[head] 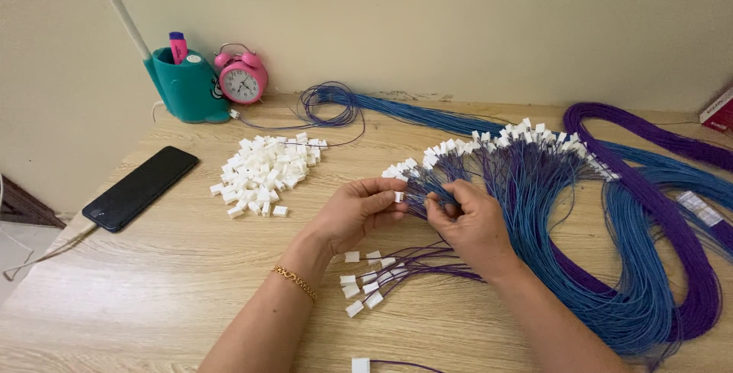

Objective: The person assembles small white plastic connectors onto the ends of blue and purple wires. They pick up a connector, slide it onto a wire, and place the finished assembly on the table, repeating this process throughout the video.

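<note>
A wooden table (175,281) fills most of the frame. Large looped bundles of blue and purple wires (649,251) are spread over the right half, their white-tipped ends fanned across centre right. A pile of white plastic connectors (267,171) is seen at upper left of centre; a black phone (140,187) lies left of it. A teal pen holder (185,83) and pink alarm clock (242,79) are set against the wall at upper left. A small cluster of finished wires with connectors (366,281) lies at lower centre, below the hands. The left hand (355,213), at centre, is pinched shut on a single white connector (398,196). The right hand (473,224), just beside it, is closed around wire ends, fingertips meeting the left's.
</note>
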